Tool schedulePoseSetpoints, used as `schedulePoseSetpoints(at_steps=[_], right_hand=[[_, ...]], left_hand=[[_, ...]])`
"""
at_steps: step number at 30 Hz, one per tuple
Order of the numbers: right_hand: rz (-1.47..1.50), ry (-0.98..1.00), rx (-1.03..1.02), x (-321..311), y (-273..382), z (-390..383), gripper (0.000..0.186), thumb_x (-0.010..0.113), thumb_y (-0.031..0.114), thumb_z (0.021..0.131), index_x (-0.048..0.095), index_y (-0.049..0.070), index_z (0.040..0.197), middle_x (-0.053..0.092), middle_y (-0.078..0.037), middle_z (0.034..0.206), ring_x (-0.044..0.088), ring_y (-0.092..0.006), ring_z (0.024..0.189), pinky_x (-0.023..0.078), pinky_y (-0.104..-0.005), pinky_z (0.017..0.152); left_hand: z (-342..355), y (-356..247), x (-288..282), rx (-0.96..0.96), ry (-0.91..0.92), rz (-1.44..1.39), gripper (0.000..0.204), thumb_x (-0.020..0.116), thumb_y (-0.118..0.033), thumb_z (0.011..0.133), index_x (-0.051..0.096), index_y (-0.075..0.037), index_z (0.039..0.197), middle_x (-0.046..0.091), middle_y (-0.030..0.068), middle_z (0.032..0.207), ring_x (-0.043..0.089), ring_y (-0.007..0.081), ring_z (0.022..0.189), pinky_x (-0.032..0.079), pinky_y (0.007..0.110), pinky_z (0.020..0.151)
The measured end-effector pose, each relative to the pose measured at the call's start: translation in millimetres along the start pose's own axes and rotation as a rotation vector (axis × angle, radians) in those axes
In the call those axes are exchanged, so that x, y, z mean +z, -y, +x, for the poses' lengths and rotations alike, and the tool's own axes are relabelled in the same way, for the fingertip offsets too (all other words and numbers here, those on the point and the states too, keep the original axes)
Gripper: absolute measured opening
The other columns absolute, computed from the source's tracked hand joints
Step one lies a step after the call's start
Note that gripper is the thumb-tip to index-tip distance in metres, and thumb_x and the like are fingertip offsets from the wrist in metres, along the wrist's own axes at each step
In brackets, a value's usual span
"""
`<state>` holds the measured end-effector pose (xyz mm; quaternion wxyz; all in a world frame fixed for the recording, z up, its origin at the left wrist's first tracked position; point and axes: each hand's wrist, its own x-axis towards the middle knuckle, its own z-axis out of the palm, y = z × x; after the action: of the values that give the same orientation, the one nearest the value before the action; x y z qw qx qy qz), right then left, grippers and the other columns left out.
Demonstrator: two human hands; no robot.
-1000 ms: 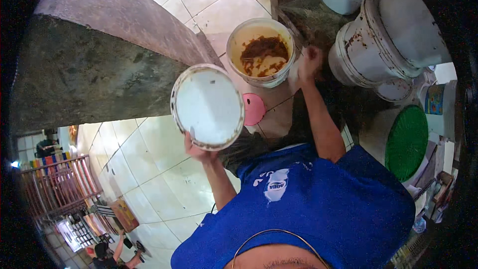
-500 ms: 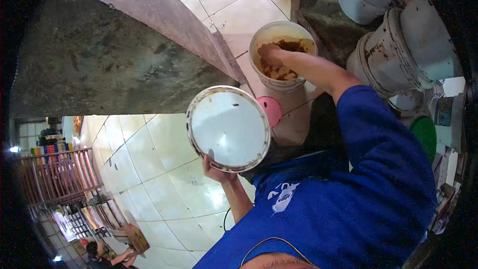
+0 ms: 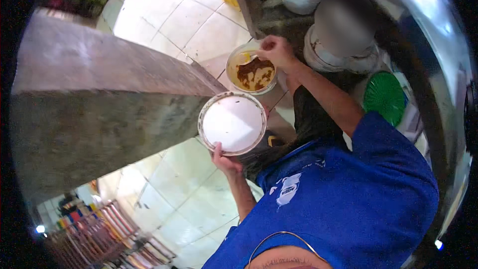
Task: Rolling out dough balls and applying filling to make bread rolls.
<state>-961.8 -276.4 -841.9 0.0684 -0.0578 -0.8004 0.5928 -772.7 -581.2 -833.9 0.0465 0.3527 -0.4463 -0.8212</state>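
Note:
My left hand [image 3: 227,162] grips the edge of a round white bucket lid [image 3: 231,124] with a dirty rim, its thumb on the face. Just beyond the lid a white bucket [image 3: 231,75] stands on the floor, with patchy brown material [image 3: 258,75] inside. Over the bucket's far right rim is my right hand [image 3: 279,52], fingers closed on what looks like a small pale-yellow scoop [image 3: 245,59]. The scoop hangs over the opening; its exact form is blurred.
A grey concrete block [image 3: 114,119] fills the left side, close to the bucket and lid. White buckets [image 3: 323,52] stand to the right, near a green ribbed plastic piece [image 3: 384,98]. A slatted rack [image 3: 94,234] is at lower left, over pale floor tiles [image 3: 174,194].
My right hand has risen from inside the bucket to its rim, now with the pale scoop showing. My left hand still holds the lid. The whole view has turned and shifted.

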Motion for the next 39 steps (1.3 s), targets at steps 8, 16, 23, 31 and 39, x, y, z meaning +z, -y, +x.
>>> schedulePoseSetpoints(at_steps=[8,16,23,31,39], right_hand=[[0.467,0.027,0.773,-207,350,-190,0.017,0.062,0.006,0.092,0.069,-0.004,0.104,0.067,-0.008,0.085,0.060,-0.0138,0.070,0.046,-0.0243,0.061],[0.868,-0.726,0.871,-383,579,-406,0.016,0.056,0.004,0.093,0.066,0.002,0.106,0.065,-0.008,0.085,0.059,-0.0154,0.069,0.049,-0.0269,0.062],[0.921,-1.271,0.730,-530,567,-621,0.011,0.055,0.010,0.090,0.064,0.005,0.096,0.062,-0.007,0.077,0.052,-0.0150,0.058,0.042,-0.0276,0.053],[-0.430,-1.607,0.697,-821,480,-903,0.017,0.064,0.019,0.093,0.067,0.002,0.092,0.063,-0.002,0.074,0.052,-0.0149,0.061,0.043,-0.0297,0.060],[-0.602,-1.118,0.696,-1072,393,-960,0.023,0.060,0.025,0.091,0.069,0.004,0.089,0.068,-0.011,0.079,0.061,-0.0283,0.066,0.046,-0.0389,0.061]], left_hand=[[-242,-276,207,0.012,0.236,0.282,0.048,0.056,-0.012,0.092,0.047,0.001,0.136,0.059,0.0168,0.125,0.063,0.0262,0.106,0.053,0.036,0.089],[-430,-348,405,-0.345,0.756,0.282,0.046,0.055,-0.017,0.096,0.048,0.003,0.137,0.062,0.0169,0.126,0.063,0.0261,0.107,0.054,0.035,0.089],[-529,-190,507,-0.408,0.937,0.315,0.048,0.056,-0.024,0.099,0.048,0.002,0.138,0.061,0.0171,0.131,0.063,0.0267,0.110,0.054,0.037,0.092],[-672,-44,483,0.818,0.812,0.787,0.038,0.049,-0.030,0.095,0.068,0.000,0.109,0.069,0.0126,0.102,0.062,0.0259,0.081,0.050,0.031,0.076],[-917,81,347,0.169,0.704,0.979,0.012,0.056,-0.009,0.084,0.058,-0.002,0.094,0.058,0.0066,0.077,0.049,0.0161,0.063,0.041,0.027,0.059]])
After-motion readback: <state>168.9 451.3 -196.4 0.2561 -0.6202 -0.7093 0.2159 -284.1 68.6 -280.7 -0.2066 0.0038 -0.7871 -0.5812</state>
